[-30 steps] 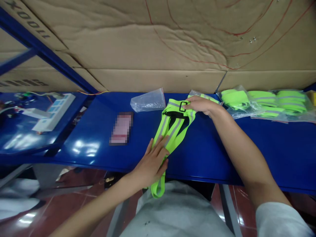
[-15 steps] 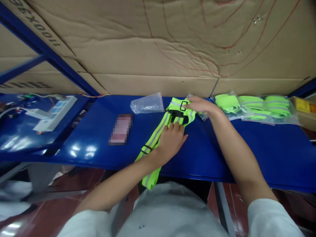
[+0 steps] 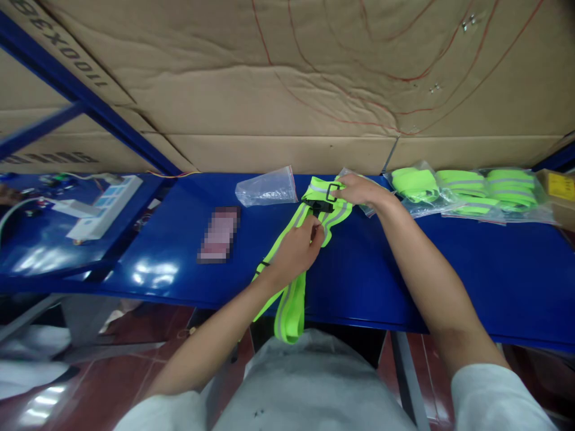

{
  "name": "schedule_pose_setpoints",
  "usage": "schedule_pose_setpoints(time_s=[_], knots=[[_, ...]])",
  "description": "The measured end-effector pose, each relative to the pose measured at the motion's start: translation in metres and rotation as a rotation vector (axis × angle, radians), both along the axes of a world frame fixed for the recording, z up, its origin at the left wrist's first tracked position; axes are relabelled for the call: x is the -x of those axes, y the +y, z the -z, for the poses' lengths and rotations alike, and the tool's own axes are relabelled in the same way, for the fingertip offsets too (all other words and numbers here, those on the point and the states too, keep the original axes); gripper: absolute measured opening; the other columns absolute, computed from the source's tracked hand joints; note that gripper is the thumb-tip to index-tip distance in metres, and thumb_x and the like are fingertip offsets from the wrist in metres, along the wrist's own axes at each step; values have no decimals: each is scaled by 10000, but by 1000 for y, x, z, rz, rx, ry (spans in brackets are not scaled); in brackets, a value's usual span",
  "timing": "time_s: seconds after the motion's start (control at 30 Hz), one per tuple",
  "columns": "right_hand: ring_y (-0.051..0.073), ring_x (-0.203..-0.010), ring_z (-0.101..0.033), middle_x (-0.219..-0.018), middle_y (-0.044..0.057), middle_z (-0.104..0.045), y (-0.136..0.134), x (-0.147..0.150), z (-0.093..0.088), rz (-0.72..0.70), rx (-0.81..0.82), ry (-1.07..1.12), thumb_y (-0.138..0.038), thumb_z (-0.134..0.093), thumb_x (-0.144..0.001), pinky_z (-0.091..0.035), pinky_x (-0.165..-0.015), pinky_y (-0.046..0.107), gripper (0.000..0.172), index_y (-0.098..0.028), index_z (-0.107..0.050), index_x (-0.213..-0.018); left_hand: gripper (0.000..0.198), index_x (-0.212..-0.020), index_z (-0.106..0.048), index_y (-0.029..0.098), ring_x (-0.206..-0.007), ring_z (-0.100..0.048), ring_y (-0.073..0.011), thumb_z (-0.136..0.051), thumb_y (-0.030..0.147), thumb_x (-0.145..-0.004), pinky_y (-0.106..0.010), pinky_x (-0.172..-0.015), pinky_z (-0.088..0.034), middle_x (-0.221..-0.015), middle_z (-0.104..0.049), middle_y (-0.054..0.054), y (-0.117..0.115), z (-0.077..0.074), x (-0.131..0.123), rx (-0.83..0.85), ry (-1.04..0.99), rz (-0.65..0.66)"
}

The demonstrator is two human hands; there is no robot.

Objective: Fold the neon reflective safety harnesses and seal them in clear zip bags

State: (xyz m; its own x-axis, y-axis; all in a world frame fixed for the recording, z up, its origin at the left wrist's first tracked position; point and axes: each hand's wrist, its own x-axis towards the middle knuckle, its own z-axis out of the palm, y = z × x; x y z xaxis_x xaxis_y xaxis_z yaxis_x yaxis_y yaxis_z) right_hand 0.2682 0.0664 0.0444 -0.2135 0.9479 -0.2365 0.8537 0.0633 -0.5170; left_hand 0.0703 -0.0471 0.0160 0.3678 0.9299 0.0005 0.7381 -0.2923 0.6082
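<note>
A neon-green reflective strap vest with grey bands lies across the blue table, its lower loop hanging over the near edge. My right hand pinches its far end by the black buckle. Around the middle straps, just below a black clip, my left hand is closed.
An empty clear plastic bag lies left of the vest's top. Several bagged green vests sit at the back right. A blurred pinkish flat object lies to the left. A white power strip rests on the lower left shelf. Cardboard forms the back wall.
My left hand slid up the straps from the table's near edge toward the buckle and went from flat to gripping them. My right hand stayed at the vest's top.
</note>
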Motion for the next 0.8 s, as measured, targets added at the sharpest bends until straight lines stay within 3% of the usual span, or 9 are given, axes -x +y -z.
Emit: schedule_pose_setpoints(time_s=[0.1,0.2,0.33,0.53,0.67,0.8], knots=[[191,-822,-632,-1006,101,-735,1,-1,0,-9,-43,-63,-286,-623,-937,-395,-640,260,154,-149,-694,-946,211,-1144,-566,197,-971,-682,-231,-494,362,-1034,-374,-857,-477,-1077,-708,-67,-23,8,4,-117,68,75],[209,-875,-643,-1059,119,-737,3,-1,1,-36,-52,-100,-304,-621,-942,-402,-661,267,177,-146,-698,-958,462,-1338,-535,213,-1310,-544,-373,-665,425,-949,-549,-1042,-420,-1405,-571,-158,-51,17,13,-259,313,40],[224,-927,-652,-1118,127,-732,4,-1,2,-46,-51,-118,-299,-615,-947,-409,-683,272,170,-153,-696,-981,473,-1452,-432,210,-1255,-584,-368,-553,323,-1009,-514,-968,-482,-1374,-594,-160,-73,18,31,-215,371,-37],[238,-935,-661,-1122,129,-732,3,1,1,-18,-8,-105,-292,-644,-932,-420,-693,280,156,-160,-699,-993,344,-1366,-464,228,-1049,-685,-273,-487,247,-1023,-397,-843,-525,-1186,-702,-85,-80,2,56,-151,251,-134],[241,-965,-656,-1123,131,-734,3,3,1,-21,-37,-117,-281,-663,-920,-435,-738,272,131,-161,-695,-963,364,-1316,-559,223,-1175,-611,-337,-476,119,-976,-472,-897,-491,-1344,-601,-144,-85,0,42,-315,419,-38],[244,-995,-657,-1147,130,-731,2,3,2,-29,-55,-111,-260,-654,-921,-446,-777,273,108,-166,-693,-959,289,-1257,-627,197,-1248,-556,-366,-587,257,-977,-523,-969,-475,-1376,-564,-168,-73,5,11,-347,438,14]])
